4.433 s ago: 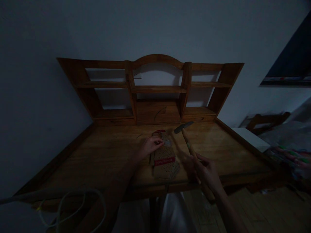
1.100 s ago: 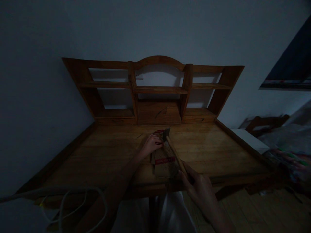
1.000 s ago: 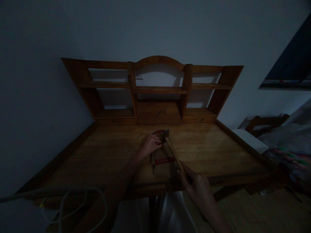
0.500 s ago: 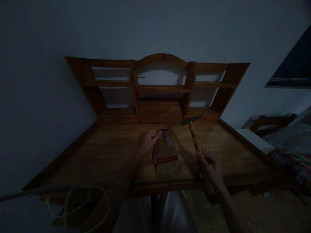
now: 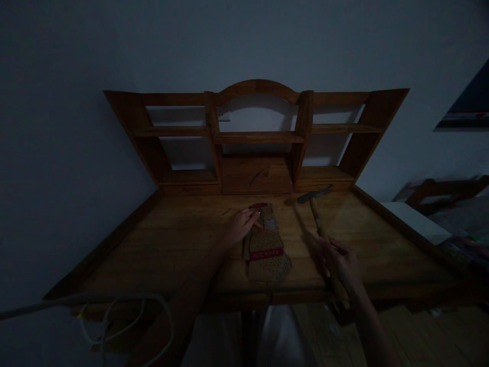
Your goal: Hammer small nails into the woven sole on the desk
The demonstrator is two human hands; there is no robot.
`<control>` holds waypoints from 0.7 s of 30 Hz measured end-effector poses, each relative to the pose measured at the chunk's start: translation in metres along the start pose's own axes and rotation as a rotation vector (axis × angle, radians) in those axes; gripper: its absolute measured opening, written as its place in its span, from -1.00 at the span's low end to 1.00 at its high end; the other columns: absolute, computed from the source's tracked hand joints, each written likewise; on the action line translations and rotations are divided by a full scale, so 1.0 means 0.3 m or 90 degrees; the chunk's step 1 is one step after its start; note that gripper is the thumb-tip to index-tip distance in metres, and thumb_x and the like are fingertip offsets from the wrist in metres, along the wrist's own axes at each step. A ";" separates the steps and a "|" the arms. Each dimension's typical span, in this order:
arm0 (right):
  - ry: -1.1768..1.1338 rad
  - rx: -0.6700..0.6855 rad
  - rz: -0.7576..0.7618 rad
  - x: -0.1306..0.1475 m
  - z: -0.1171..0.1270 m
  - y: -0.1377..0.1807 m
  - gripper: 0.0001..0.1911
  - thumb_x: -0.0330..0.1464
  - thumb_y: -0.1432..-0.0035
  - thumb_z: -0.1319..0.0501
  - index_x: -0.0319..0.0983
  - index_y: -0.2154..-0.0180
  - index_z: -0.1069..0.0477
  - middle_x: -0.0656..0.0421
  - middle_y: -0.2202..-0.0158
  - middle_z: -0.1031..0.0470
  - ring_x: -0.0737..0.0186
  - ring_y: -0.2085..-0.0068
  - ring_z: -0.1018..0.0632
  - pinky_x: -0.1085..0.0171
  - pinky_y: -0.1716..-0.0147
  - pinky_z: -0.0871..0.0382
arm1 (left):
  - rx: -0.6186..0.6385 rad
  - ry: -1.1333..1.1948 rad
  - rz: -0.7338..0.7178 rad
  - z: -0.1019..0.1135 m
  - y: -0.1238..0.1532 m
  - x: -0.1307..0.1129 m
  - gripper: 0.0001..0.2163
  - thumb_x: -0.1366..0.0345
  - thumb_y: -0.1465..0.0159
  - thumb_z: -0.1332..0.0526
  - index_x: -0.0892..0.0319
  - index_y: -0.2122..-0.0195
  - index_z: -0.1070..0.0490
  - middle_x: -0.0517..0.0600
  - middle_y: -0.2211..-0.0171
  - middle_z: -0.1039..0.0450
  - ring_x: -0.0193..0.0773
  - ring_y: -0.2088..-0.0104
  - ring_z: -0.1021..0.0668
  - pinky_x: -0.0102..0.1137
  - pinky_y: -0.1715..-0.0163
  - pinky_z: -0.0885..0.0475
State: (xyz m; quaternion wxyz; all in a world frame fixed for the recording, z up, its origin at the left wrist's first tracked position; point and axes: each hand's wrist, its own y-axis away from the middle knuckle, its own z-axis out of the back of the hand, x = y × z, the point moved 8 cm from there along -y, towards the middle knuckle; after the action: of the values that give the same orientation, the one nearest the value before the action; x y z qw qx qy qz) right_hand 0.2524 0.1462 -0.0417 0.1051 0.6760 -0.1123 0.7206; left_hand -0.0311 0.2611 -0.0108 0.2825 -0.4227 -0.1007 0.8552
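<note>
A wooden desk [image 5: 171,239] was observed in dim light, with a wooden shelf unit [image 5: 260,136] standing along its far edge at 12 o'clock. Clock positions were taken from the cardboard piece [image 5: 268,238], which was laid on the middle of the desk and was crossed by a red band [image 5: 266,253]. A hammer [image 5: 317,214] was held above the desk between 1 and 4 o'clock, apart from the cardboard piece, with its shadow cast on the wood.

The fingers of the right hand [image 5: 340,261], at 3 o'clock, were wrapped around the hammer's handle; the head was pointed to that hand's 11 o'clock and the butt to its 5 o'clock. The forearm was brought in from 5 o'clock.

The fingers of the left hand [image 5: 241,226] were bent, the tips being placed over the cardboard piece at 11 o'clock. Whether they were fully closed, or anything small was pinched, could not be established. The forearm was extended from 7 o'clock, the back of the hand being uppermost.

A thin dark piece [image 5: 226,211] was recorded on the desk at 10 o'clock.
</note>
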 end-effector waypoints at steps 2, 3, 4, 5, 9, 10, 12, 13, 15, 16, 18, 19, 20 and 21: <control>0.007 0.007 -0.003 0.000 -0.006 0.001 -0.61 -0.06 -0.08 -0.28 -0.30 0.41 -0.46 0.27 0.70 -0.31 0.37 0.74 -0.30 0.39 0.78 -0.16 | 0.005 -0.004 0.007 -0.005 0.002 0.004 -0.48 0.07 -0.42 0.10 0.12 0.39 -0.63 0.00 0.25 -0.51 -0.24 0.16 -0.50 -0.35 0.05 -0.35; 0.006 0.008 -0.006 0.000 -0.008 0.001 -0.61 -0.06 -0.08 -0.28 -0.30 0.42 -0.45 0.28 0.71 -0.30 0.37 0.74 -0.29 0.39 0.78 -0.16 | 0.005 -0.006 0.010 -0.006 0.003 0.004 -0.48 0.07 -0.42 0.10 0.12 0.39 -0.62 0.00 0.24 -0.51 -0.24 0.16 -0.50 -0.35 0.05 -0.35; 0.005 0.004 -0.007 0.000 -0.009 0.002 -0.62 -0.07 -0.07 -0.29 -0.30 0.41 -0.46 0.28 0.71 -0.30 0.37 0.74 -0.29 0.39 0.78 -0.16 | 0.006 -0.007 0.011 -0.006 0.004 0.001 -0.47 0.07 -0.42 0.11 0.12 0.39 -0.62 0.01 0.23 -0.51 -0.24 0.16 -0.50 -0.35 0.05 -0.35; 0.005 -0.001 -0.007 0.001 -0.008 0.003 -0.62 -0.08 -0.07 -0.30 -0.30 0.40 -0.47 0.28 0.71 -0.30 0.37 0.74 -0.30 0.39 0.78 -0.15 | 0.008 -0.007 0.009 -0.006 0.005 -0.002 -0.46 0.07 -0.42 0.12 0.12 0.40 -0.62 0.01 0.24 -0.51 -0.23 0.15 -0.49 -0.35 0.05 -0.35; 0.010 0.003 -0.004 0.000 -0.011 0.002 -0.62 -0.09 -0.05 -0.29 -0.31 0.36 -0.49 0.27 0.70 -0.33 0.37 0.74 -0.30 0.39 0.78 -0.14 | -0.007 -0.027 -0.013 0.008 0.003 -0.018 -0.45 0.10 -0.43 0.14 0.12 0.44 -0.59 -0.01 0.32 -0.51 -0.24 0.15 -0.47 -0.34 0.02 -0.31; 0.013 0.003 -0.006 -0.001 -0.010 0.000 -0.63 -0.10 -0.05 -0.29 -0.31 0.36 -0.50 0.26 0.69 -0.34 0.37 0.74 -0.30 0.39 0.78 -0.15 | -0.023 -0.039 -0.020 0.016 0.002 -0.018 -0.48 0.10 -0.43 0.12 0.12 0.43 -0.59 -0.01 0.34 -0.50 -0.24 0.17 -0.47 -0.33 0.04 -0.31; 0.027 -0.008 -0.006 -0.003 -0.001 -0.005 -0.64 -0.12 -0.02 -0.31 -0.32 0.34 -0.52 0.25 0.67 -0.37 0.35 0.70 -0.34 0.39 0.75 -0.18 | -0.055 -0.067 -0.039 0.026 -0.001 -0.018 -0.60 0.09 -0.39 0.00 0.13 0.38 -0.57 -0.02 0.38 -0.48 -0.23 0.23 -0.46 -0.33 0.11 -0.32; 0.035 -0.016 -0.005 -0.004 0.004 -0.007 -0.63 -0.13 0.00 -0.31 -0.32 0.33 -0.53 0.23 0.66 -0.39 0.33 0.68 -0.36 0.39 0.73 -0.20 | -0.065 -0.080 -0.052 0.026 -0.001 -0.018 -0.66 0.09 -0.36 -0.08 0.13 0.36 -0.57 -0.02 0.42 -0.46 -0.23 0.26 -0.45 -0.33 0.15 -0.33; 0.049 -0.023 -0.006 -0.004 0.010 -0.010 -0.63 -0.13 0.00 -0.31 -0.33 0.33 -0.55 0.21 0.64 -0.41 0.32 0.65 -0.39 0.38 0.71 -0.22 | -0.067 -0.094 -0.082 0.016 -0.002 -0.020 -0.75 0.11 -0.30 -0.18 0.14 0.37 -0.56 -0.03 0.48 -0.41 -0.25 0.32 -0.44 -0.34 0.21 -0.33; 0.053 -0.022 -0.007 -0.004 0.011 -0.010 -0.63 -0.13 -0.01 -0.31 -0.33 0.33 -0.55 0.20 0.63 -0.42 0.32 0.64 -0.39 0.38 0.70 -0.23 | -0.064 -0.095 -0.093 0.009 -0.002 -0.021 -0.77 0.13 -0.28 -0.21 0.13 0.38 -0.55 -0.05 0.50 -0.39 -0.25 0.35 -0.43 -0.34 0.22 -0.32; 0.052 -0.016 -0.005 -0.003 0.009 -0.009 -0.62 -0.13 -0.03 -0.30 -0.34 0.31 -0.55 0.19 0.62 -0.43 0.32 0.63 -0.39 0.39 0.69 -0.23 | -0.065 -0.093 -0.104 0.001 -0.002 -0.022 -0.80 0.14 -0.26 -0.23 0.12 0.40 -0.55 -0.06 0.53 -0.35 -0.27 0.37 -0.42 -0.34 0.23 -0.32; 0.049 -0.012 -0.003 -0.003 0.007 -0.009 -0.61 -0.12 -0.03 -0.30 -0.34 0.28 -0.55 0.19 0.61 -0.43 0.32 0.63 -0.39 0.39 0.68 -0.23 | -0.067 -0.091 -0.106 -0.001 -0.002 -0.022 -0.80 0.14 -0.26 -0.24 0.12 0.40 -0.55 -0.07 0.53 -0.35 -0.27 0.37 -0.42 -0.34 0.23 -0.32; 0.048 -0.011 -0.001 -0.004 0.006 -0.009 -0.59 -0.12 -0.04 -0.30 -0.35 0.26 -0.55 0.20 0.62 -0.42 0.32 0.63 -0.39 0.39 0.68 -0.22 | -0.071 -0.090 -0.105 -0.001 -0.002 -0.023 -0.80 0.14 -0.25 -0.25 0.12 0.41 -0.55 -0.07 0.53 -0.34 -0.27 0.37 -0.42 -0.35 0.24 -0.32; 0.049 -0.013 0.002 -0.006 0.007 -0.010 -0.57 -0.11 -0.04 -0.30 -0.36 0.24 -0.56 0.20 0.63 -0.41 0.32 0.63 -0.38 0.39 0.69 -0.20 | -0.074 -0.087 -0.105 0.000 -0.002 -0.024 -0.80 0.13 -0.24 -0.26 0.12 0.41 -0.55 -0.07 0.53 -0.34 -0.27 0.37 -0.41 -0.35 0.25 -0.32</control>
State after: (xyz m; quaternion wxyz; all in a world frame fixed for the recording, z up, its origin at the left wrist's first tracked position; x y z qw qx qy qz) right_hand 0.2553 0.1485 -0.0432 0.1151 0.6464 -0.1165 0.7452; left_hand -0.0274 0.2576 -0.0057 0.3195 -0.3692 -0.2040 0.8485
